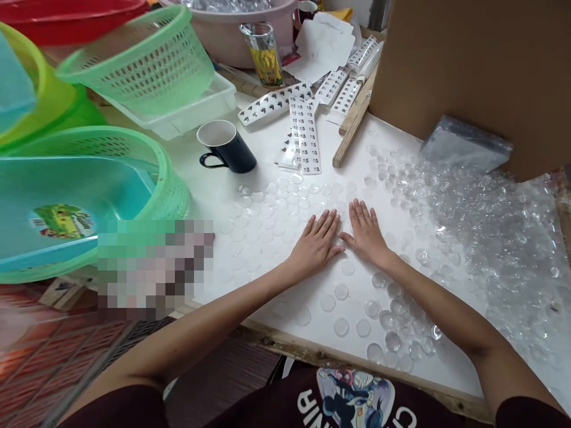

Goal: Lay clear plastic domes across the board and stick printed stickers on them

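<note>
My left hand (314, 245) and right hand (366, 233) lie palm down on the white tabletop (261, 291), close beside each other. The fingers of each are extended, slightly apart and clamped on nothing visible; the thumbs angle inward. Whether discs sit beneath my palms, I cannot tell. The flat posture suits thin, loose pieces, I judge: broad contact spreads pressure and limits tipping.

The clear discs (341, 291) are positioned as follows. Ahead and to my left they form a shallow layer, mostly side by side – an arrangement that probably keeps each face accessible. Between my forearms, several lie separately. To my right they rise into a dense heap (495, 232), likely kept there as bulk within reach. The cardboard (459, 65) stands behind that heap and may serve as a backstop.

Beyond the layer, printed strips (306, 134) overlap near a wooden bar (354, 134). The dark mug (234, 148) sits left of the strips – near enough to the discs that a wide sweep could catch it.
</note>
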The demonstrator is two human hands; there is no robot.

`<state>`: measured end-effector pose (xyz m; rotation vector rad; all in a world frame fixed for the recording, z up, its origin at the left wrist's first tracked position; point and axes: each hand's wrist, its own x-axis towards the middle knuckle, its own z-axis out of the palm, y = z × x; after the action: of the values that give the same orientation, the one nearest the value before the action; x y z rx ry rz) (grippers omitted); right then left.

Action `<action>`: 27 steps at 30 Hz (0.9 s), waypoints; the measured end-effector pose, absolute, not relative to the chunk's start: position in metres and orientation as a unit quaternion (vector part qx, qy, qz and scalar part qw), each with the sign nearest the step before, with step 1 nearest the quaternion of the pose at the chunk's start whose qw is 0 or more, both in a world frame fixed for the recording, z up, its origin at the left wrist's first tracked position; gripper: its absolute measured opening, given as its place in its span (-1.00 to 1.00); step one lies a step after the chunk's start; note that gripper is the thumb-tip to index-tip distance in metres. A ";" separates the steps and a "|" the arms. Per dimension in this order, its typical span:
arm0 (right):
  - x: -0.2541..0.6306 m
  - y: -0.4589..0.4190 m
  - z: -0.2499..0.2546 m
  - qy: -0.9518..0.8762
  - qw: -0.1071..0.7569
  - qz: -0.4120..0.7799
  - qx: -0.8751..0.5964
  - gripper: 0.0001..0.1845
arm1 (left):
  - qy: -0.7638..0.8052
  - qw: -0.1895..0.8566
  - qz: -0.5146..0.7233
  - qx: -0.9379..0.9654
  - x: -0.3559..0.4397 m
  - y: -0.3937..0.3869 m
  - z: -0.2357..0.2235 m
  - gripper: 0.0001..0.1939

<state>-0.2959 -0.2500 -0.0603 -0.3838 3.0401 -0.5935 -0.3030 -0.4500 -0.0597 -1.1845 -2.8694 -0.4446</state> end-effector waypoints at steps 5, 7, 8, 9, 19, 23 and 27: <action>-0.316 -0.249 -0.056 0.969 -0.016 -0.211 -0.132 -0.09 | -0.920 0.015 -0.138 -0.367 -0.299 -0.458 -0.057 -0.15; -0.324 -0.241 -0.057 0.970 -0.032 -0.215 -0.105 -0.08 | -0.919 0.016 -0.142 -0.367 -0.294 -0.460 -0.057 -0.11; -0.327 -0.238 -0.058 0.972 -0.034 -0.216 -0.089 -0.06 | -0.919 0.016 -0.144 -0.367 -0.293 -0.461 -0.057 -0.09; -0.329 -0.237 -0.059 0.973 -0.031 -0.216 -0.075 -0.04 | -0.918 0.015 -0.146 -0.368 -0.291 -0.462 -0.058 -0.08; -0.349 -0.238 -0.057 0.962 -0.059 -0.240 -0.111 -0.24 | -0.920 0.012 -0.149 -0.363 -0.286 -0.460 -0.056 -0.05; -0.382 -0.210 -0.051 0.965 -0.128 -0.222 -0.056 -0.42 | -0.914 0.012 -0.160 -0.374 -0.285 -0.454 -0.056 -0.05; -0.406 -0.199 -0.045 0.966 -0.116 -0.228 -0.047 -0.67 | -0.909 0.013 -0.174 -0.380 -0.287 -0.450 -0.057 -0.06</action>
<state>-0.4058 -0.1990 -0.0454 -0.1602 3.2811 -0.7734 -0.2874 -0.4502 -0.0568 -1.1833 -2.8312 -0.5419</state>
